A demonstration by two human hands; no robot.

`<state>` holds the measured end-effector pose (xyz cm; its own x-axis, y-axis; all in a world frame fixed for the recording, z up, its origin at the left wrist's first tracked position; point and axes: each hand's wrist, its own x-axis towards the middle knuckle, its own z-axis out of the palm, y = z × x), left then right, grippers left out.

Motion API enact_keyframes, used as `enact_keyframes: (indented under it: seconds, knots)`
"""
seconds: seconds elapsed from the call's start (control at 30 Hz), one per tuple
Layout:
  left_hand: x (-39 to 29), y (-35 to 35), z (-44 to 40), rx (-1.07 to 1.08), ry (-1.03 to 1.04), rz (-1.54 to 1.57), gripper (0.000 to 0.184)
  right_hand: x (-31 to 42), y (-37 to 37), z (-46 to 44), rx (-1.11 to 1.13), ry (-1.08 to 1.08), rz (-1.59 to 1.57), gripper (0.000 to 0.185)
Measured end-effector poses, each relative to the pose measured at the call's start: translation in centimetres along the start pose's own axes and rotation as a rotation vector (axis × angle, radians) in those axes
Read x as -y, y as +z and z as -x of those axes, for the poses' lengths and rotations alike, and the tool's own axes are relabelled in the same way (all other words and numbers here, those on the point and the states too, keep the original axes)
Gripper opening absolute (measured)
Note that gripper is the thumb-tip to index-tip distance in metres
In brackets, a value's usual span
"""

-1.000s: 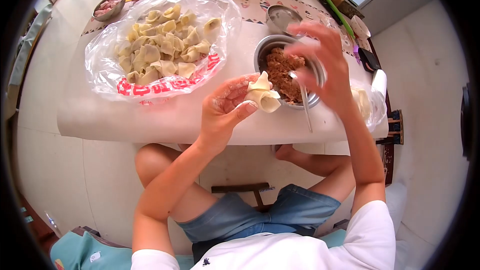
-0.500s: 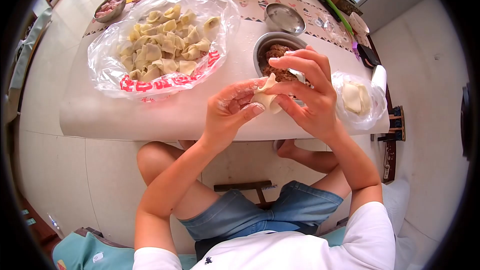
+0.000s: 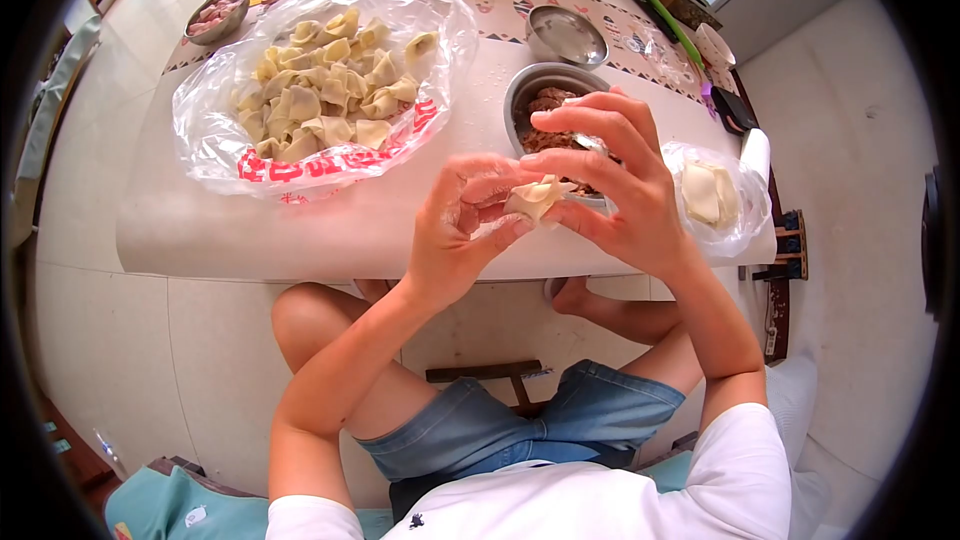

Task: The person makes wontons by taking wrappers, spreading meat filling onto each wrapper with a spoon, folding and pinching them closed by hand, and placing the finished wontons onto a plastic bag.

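Note:
A pale folded dumpling is held between both hands above the table's front part. My left hand pinches its left side with thumb and fingers, and white flour shows on the skin. On the right side, the thumb and index finger of my right hand grip it, the other fingers raised and curved. Behind my right hand is a metal bowl of brown filling, partly hidden, with a bit of a spoon showing. Several wrapped dumplings lie in a clear plastic bag at the left.
Wrappers sit in a plastic bag at the right. Beyond the filling stands a metal bowl of clear liquid. A small bowl of pink meat is at the back left. A green-handled object lies at the back right.
My right hand came from above the filling bowl to the dumpling and took hold of it. The dumpling has since turned and been pressed between the fingers of both hands.

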<state>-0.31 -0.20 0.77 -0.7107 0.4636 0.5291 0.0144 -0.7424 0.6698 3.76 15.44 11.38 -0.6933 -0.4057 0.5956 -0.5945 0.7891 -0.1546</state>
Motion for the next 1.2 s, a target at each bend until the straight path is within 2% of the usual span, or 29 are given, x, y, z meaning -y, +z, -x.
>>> enact_keyframes:
  seconds: [0.1, 0.4, 0.43, 0.53, 0.6, 0.63, 0.67, 0.73, 0.8, 0.87, 0.93, 1.03, 1.13, 1.2]
  knots:
    - [-0.6, -0.1, -0.1, -0.025, -0.135, -0.064, 0.051, 0.0, -0.2, 0.0, 0.04, -0.041, 0.008, 0.03]
    - [-1.0, 0.6, -0.7, 0.055, -0.224, -0.068, 0.054, 0.1, -0.9, 0.7, -0.006, -0.182, 0.172, 0.017]
    - [-1.2, 0.5, -0.7, 0.081, -0.25, -0.024, 0.05, 0.4, -1.3, 0.6, -0.008, -0.193, 0.176, 0.017]
    - [-1.7, 0.0, -0.8, 0.158, -0.546, 0.159, 0.049, 0.7, -1.5, 0.9, -0.029, -0.226, 0.168, 0.02]
    - [-2.1, -0.1, -0.9, 0.239, -0.624, 0.198, 0.042, 1.2, -1.7, 0.9, -0.045, -0.227, 0.149, 0.021]
    - [-2.2, -0.2, -0.9, 0.281, -0.663, 0.218, 0.039, 0.9, -1.5, 1.1, -0.038, -0.25, 0.14, 0.027]
    - [-2.4, -0.1, -0.9, 0.324, -0.704, 0.238, 0.035, 0.6, -1.7, 0.9, 0.022, -0.243, 0.141, 0.028]
    - [-1.3, -0.6, -0.4, 0.25, -0.618, 0.294, 0.029, 0.4, -2.3, 0.2, 0.144, -0.222, 0.142, 0.03]
    - [-1.1, -1.0, -0.4, 0.143, -0.563, 0.416, 0.028, 0.6, -2.7, -0.3, 0.016, -0.034, 0.046, 0.034]
    - [-1.5, -1.7, -1.7, -0.109, -0.427, 0.464, 0.039, 0.5, -3.0, 0.0, -0.052, 0.1, 0.015, 0.038]
    - [-2.2, -4.2, -4.4, -0.178, -0.455, 0.479, 0.043, -0.2, -3.9, 1.6, -0.054, 0.176, 0.051, 0.041]
    - [-2.4, -4.3, -5.6, -0.107, -0.433, 0.402, 0.045, -1.2, -4.5, 3.9, -0.019, 0.247, 0.079, 0.034]
    - [-2.1, -1.6, -4.1, 0.044, -0.538, 0.351, 0.047, -2.5, -5.8, 6.6, 0.078, 0.492, 0.115, 0.026]
    - [-1.7, 0.3, -2.5, 0.151, -0.618, 0.207, 0.046, -4.7, -6.1, 9.2, 0.126, 0.536, 0.203, 0.024]
